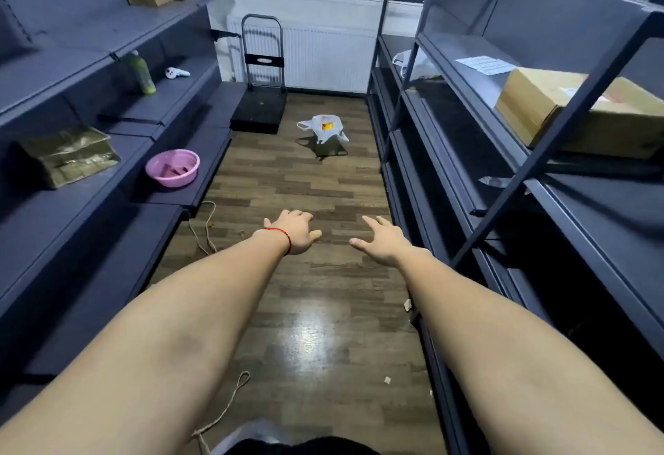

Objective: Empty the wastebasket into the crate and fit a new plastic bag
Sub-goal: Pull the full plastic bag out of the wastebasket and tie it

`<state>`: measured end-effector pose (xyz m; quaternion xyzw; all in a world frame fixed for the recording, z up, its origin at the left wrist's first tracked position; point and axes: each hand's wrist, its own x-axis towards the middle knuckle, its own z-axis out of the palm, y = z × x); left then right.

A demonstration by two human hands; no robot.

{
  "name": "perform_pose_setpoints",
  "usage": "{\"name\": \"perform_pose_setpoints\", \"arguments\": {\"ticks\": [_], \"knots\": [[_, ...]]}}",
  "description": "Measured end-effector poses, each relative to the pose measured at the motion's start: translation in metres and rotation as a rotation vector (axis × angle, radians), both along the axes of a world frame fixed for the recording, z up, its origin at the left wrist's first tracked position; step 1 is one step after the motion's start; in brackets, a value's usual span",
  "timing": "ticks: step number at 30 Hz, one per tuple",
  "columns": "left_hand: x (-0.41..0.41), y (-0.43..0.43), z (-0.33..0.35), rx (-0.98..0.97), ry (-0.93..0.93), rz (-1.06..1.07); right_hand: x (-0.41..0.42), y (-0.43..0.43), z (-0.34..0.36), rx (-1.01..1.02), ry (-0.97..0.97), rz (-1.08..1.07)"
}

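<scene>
We judge nothing done yet: both hands, left [294, 232] and right [382, 241], reach out spread and holding nothing, the bagged wastebasket [325, 135] well ahead on the floor [305, 185].

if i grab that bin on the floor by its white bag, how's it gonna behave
The wastebasket looks small and is probably light, so it may tip or slide when tugged. Its white bag is thin, floppy plastic with loose handles; it would likely lift out rather than carry the bin. Both hands are open, not yet near it.
</scene>
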<state>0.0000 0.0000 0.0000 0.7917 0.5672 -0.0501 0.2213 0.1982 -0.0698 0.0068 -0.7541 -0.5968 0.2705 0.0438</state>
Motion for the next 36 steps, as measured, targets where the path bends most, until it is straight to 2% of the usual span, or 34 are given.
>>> {"name": "perform_pose_setpoints", "arguments": {"ticks": [9, 26, 36], "knots": [[0.008, 0.031, -0.013, -0.007, 0.039, 0.018, 0.016, 0.038, -0.014, -0.005, 0.004, -0.034], [-0.007, 0.204, -0.031, -0.034, 0.051, -0.003, -0.005, 0.207, -0.016, -0.043, -0.025, -0.019], [0.009, 0.28, -0.038, -0.056, 0.078, -0.071, 0.006, 0.273, -0.029, -0.073, -0.061, -0.052]]}}
